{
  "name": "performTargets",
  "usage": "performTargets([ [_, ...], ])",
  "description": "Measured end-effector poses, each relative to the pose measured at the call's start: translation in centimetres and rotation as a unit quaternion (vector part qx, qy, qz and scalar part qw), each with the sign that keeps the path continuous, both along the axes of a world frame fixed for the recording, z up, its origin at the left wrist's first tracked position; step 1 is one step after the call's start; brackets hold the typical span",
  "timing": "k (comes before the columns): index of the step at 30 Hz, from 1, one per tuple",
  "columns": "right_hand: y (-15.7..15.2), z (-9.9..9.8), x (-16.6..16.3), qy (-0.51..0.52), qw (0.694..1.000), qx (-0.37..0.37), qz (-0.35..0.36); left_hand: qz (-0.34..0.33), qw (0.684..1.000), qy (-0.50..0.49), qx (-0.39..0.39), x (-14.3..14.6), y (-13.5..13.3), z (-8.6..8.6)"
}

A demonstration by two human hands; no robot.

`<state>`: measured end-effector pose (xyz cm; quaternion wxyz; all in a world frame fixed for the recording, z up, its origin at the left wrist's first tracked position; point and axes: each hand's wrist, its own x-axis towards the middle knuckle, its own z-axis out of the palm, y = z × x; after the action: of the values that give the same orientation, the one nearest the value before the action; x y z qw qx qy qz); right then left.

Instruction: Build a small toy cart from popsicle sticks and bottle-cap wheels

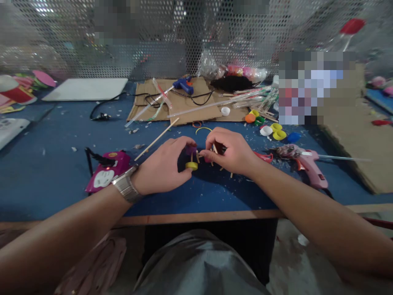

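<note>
My left hand (167,166), with a metal watch at its wrist, grips a small piece between thumb and fingers. A yellow bottle cap (191,166) forms its near end and a purple cap (190,150) its far end, with short wooden sticks between them. Close beside it, my right hand (230,149) is closed in a pinch around a thin wooden stick (215,148). Its fingertips almost meet the left hand's piece; whether they touch it is hard to tell. Short stick bits lie on the blue table (215,200) under the right hand, partly in shadow.
A purple power socket (106,174) sits left of my hands, and a long wooden stick (156,139) lies behind. To the right are a pink glue gun (310,164) and loose bottle caps (278,134). Cardboard (190,110) at the back bears a blue glue gun (184,85).
</note>
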<state>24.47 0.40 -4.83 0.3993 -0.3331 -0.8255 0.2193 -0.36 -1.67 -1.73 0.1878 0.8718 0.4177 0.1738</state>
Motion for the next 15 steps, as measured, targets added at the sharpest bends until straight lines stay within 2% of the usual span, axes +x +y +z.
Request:
performTargets([
  [6,0.7,-0.6,-0.2,0.007,1.0,-0.007,0.008,-0.007,1.0,0.021,0.009,0.0,0.4,-0.5],
  [15,0.8,-0.4,1.0,-0.02,0.999,0.002,0.024,-0.014,1.0,0.024,0.009,-0.2,1.3,-0.6],
])
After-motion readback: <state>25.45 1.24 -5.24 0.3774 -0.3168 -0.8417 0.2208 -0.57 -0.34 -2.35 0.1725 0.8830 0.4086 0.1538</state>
